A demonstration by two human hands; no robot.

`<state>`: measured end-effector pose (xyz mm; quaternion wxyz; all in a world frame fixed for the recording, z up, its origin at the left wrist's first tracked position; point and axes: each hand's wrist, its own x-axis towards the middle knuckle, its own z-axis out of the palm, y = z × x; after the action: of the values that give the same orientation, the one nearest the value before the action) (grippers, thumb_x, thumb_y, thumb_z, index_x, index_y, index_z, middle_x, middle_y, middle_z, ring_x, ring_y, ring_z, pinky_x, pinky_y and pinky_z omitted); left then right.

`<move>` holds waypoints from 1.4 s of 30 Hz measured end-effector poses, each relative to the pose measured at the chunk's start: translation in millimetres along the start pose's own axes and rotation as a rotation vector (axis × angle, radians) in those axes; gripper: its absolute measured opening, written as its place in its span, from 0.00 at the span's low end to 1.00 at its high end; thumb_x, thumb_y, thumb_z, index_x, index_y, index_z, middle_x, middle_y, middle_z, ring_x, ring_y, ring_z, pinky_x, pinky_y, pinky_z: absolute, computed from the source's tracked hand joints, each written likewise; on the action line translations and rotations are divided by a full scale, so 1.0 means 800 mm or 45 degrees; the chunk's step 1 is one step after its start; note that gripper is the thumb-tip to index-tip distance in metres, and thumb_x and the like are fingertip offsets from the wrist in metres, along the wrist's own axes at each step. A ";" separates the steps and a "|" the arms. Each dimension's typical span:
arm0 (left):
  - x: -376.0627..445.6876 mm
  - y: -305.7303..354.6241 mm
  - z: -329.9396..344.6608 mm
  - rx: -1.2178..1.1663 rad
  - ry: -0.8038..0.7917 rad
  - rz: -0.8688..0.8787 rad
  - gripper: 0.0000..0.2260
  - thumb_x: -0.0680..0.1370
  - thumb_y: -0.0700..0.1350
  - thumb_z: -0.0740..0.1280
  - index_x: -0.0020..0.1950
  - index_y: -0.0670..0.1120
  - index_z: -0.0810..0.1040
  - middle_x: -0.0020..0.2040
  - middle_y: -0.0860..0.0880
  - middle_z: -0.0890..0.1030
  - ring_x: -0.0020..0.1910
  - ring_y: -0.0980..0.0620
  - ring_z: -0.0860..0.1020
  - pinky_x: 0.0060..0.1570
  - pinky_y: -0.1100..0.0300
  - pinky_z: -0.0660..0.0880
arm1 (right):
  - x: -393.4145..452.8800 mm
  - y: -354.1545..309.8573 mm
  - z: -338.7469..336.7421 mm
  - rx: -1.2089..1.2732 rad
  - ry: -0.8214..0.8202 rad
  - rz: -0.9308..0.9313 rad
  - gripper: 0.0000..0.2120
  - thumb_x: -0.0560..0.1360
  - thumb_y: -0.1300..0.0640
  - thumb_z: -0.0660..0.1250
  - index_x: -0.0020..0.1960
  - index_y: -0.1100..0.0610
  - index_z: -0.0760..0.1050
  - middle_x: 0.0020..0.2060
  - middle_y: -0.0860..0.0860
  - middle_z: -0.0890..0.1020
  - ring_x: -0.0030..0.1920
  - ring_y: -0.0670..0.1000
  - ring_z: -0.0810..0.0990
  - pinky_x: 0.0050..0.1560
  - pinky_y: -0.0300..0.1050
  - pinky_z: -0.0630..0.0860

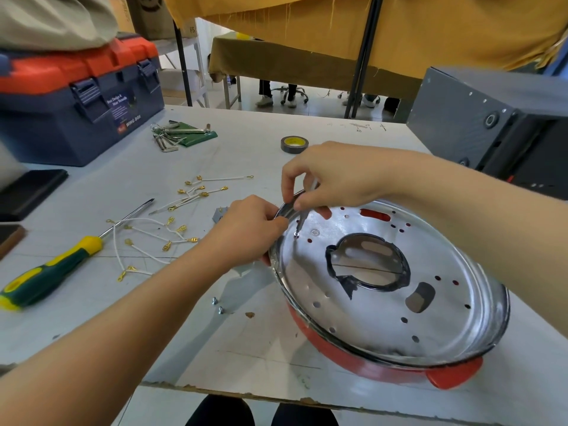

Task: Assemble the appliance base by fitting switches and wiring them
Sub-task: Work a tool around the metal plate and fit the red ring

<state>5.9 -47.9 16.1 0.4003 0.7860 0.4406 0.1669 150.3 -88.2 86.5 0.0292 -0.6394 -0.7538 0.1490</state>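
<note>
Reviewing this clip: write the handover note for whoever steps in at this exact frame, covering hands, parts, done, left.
Left hand grips the far-left rim of the appliance base.
Right hand pinches a thin metal tool, tip on a small screw in the shiny plate.
White wires with gold terminals lie loose on the table, left of the base; two spare screws near it; the green-yellow screwdriver lies unused.
Done: screw placed in its hole.
Left: no wiring attached yet; fitted switches cannot be seen.
</note>
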 end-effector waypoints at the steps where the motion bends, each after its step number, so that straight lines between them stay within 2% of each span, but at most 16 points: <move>1: 0.000 0.000 0.000 -0.001 0.001 0.001 0.12 0.78 0.43 0.62 0.37 0.40 0.77 0.16 0.54 0.69 0.14 0.59 0.68 0.16 0.71 0.61 | -0.001 0.001 -0.003 -0.011 -0.010 -0.003 0.03 0.75 0.55 0.67 0.48 0.49 0.76 0.30 0.46 0.81 0.30 0.36 0.76 0.35 0.34 0.67; 6: 0.000 0.000 0.000 0.012 0.015 0.004 0.13 0.78 0.42 0.62 0.38 0.36 0.77 0.20 0.51 0.70 0.14 0.58 0.68 0.16 0.71 0.61 | -0.005 0.002 -0.006 -0.011 -0.035 0.002 0.02 0.74 0.52 0.69 0.45 0.49 0.77 0.35 0.44 0.80 0.34 0.39 0.77 0.37 0.35 0.69; 9: 0.001 0.001 0.000 0.019 0.003 0.006 0.13 0.78 0.42 0.62 0.35 0.40 0.76 0.16 0.53 0.70 0.14 0.58 0.69 0.16 0.71 0.61 | -0.002 0.005 0.003 0.019 0.016 0.070 0.10 0.78 0.47 0.63 0.45 0.52 0.76 0.24 0.47 0.80 0.26 0.42 0.77 0.38 0.39 0.74; 11: 0.001 0.001 0.000 0.021 0.007 0.013 0.12 0.78 0.42 0.62 0.35 0.40 0.76 0.19 0.53 0.70 0.14 0.58 0.68 0.16 0.71 0.61 | 0.000 0.005 0.005 0.018 0.053 0.046 0.06 0.78 0.50 0.63 0.46 0.51 0.76 0.21 0.46 0.78 0.25 0.41 0.75 0.36 0.39 0.71; 12: 0.000 0.001 -0.001 0.023 0.012 0.016 0.12 0.78 0.42 0.62 0.36 0.40 0.77 0.21 0.51 0.71 0.14 0.59 0.68 0.16 0.71 0.61 | -0.001 0.005 0.003 0.023 0.057 0.029 0.03 0.77 0.52 0.65 0.47 0.50 0.76 0.23 0.46 0.79 0.27 0.40 0.76 0.36 0.38 0.69; 14: 0.001 0.001 -0.001 0.021 0.016 0.015 0.12 0.78 0.42 0.62 0.37 0.38 0.77 0.23 0.49 0.70 0.14 0.59 0.68 0.16 0.71 0.61 | -0.004 0.005 -0.003 0.000 0.073 -0.008 0.06 0.73 0.53 0.70 0.49 0.49 0.75 0.29 0.43 0.78 0.32 0.38 0.76 0.36 0.36 0.68; 17: 0.001 -0.001 0.000 0.018 0.012 0.015 0.12 0.78 0.42 0.63 0.38 0.37 0.78 0.19 0.52 0.70 0.13 0.58 0.68 0.16 0.72 0.60 | -0.007 0.008 -0.003 0.056 0.090 0.009 0.07 0.73 0.47 0.70 0.47 0.49 0.75 0.32 0.43 0.77 0.32 0.34 0.75 0.34 0.30 0.66; 19: 0.002 -0.001 0.000 0.036 0.016 0.019 0.12 0.78 0.42 0.63 0.36 0.40 0.77 0.16 0.53 0.70 0.14 0.58 0.68 0.15 0.71 0.60 | -0.004 0.008 0.008 0.051 0.105 0.058 0.10 0.76 0.44 0.65 0.42 0.50 0.74 0.26 0.45 0.78 0.30 0.40 0.76 0.33 0.35 0.68; 22: 0.001 -0.002 -0.001 0.027 0.021 0.015 0.12 0.78 0.42 0.62 0.37 0.38 0.77 0.18 0.53 0.70 0.14 0.58 0.68 0.16 0.71 0.60 | 0.000 0.010 0.013 0.008 0.160 0.036 0.08 0.77 0.49 0.65 0.41 0.52 0.75 0.34 0.48 0.79 0.38 0.46 0.78 0.37 0.38 0.70; 25: 0.001 -0.002 -0.001 0.040 0.013 0.016 0.13 0.78 0.43 0.62 0.43 0.34 0.79 0.23 0.48 0.72 0.15 0.57 0.68 0.18 0.70 0.62 | -0.010 0.019 0.000 0.183 0.197 0.049 0.05 0.72 0.50 0.70 0.41 0.51 0.79 0.32 0.44 0.80 0.33 0.39 0.76 0.34 0.34 0.70; 27: 0.001 -0.002 -0.002 0.078 0.021 0.034 0.14 0.78 0.44 0.62 0.44 0.34 0.78 0.28 0.45 0.72 0.22 0.53 0.68 0.24 0.66 0.64 | -0.020 0.027 -0.005 0.434 0.257 0.047 0.04 0.70 0.51 0.73 0.40 0.51 0.81 0.31 0.42 0.81 0.33 0.36 0.77 0.32 0.27 0.70; 30: 0.001 -0.002 -0.002 0.113 0.022 0.041 0.14 0.78 0.45 0.62 0.45 0.33 0.78 0.30 0.43 0.71 0.25 0.50 0.66 0.29 0.62 0.64 | -0.028 0.034 -0.001 0.903 0.331 0.075 0.03 0.70 0.58 0.73 0.39 0.56 0.81 0.30 0.47 0.81 0.29 0.40 0.76 0.31 0.29 0.72; 33: 0.000 -0.003 -0.002 0.130 0.019 0.046 0.15 0.78 0.45 0.62 0.45 0.33 0.78 0.30 0.44 0.70 0.25 0.50 0.65 0.29 0.61 0.64 | -0.029 0.039 0.011 1.058 0.336 0.159 0.09 0.76 0.55 0.66 0.40 0.57 0.79 0.33 0.49 0.80 0.32 0.42 0.75 0.37 0.33 0.75; 35: 0.001 -0.004 -0.001 0.134 0.024 0.054 0.15 0.78 0.45 0.62 0.46 0.32 0.78 0.31 0.42 0.70 0.26 0.50 0.65 0.28 0.61 0.63 | -0.029 0.037 0.020 1.043 0.224 0.176 0.12 0.80 0.57 0.61 0.41 0.59 0.78 0.35 0.49 0.81 0.34 0.43 0.78 0.40 0.34 0.77; 37: 0.002 -0.004 -0.001 0.126 0.024 0.062 0.15 0.78 0.45 0.62 0.46 0.31 0.77 0.32 0.41 0.68 0.27 0.49 0.64 0.28 0.61 0.62 | -0.027 0.031 0.034 0.933 0.169 0.200 0.12 0.80 0.59 0.59 0.42 0.58 0.78 0.33 0.48 0.80 0.30 0.39 0.75 0.34 0.31 0.73; 42: 0.003 -0.007 -0.001 0.076 0.027 0.076 0.15 0.77 0.43 0.63 0.42 0.31 0.76 0.26 0.46 0.66 0.17 0.57 0.61 0.18 0.68 0.58 | -0.014 0.015 0.068 0.315 0.320 0.124 0.10 0.73 0.52 0.69 0.34 0.52 0.75 0.28 0.44 0.76 0.28 0.41 0.71 0.29 0.30 0.66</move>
<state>3.8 -44.3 11.9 0.3670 0.8086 0.4258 0.1740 151.0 -107.3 33.5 0.1943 -0.6801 -0.6884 0.1607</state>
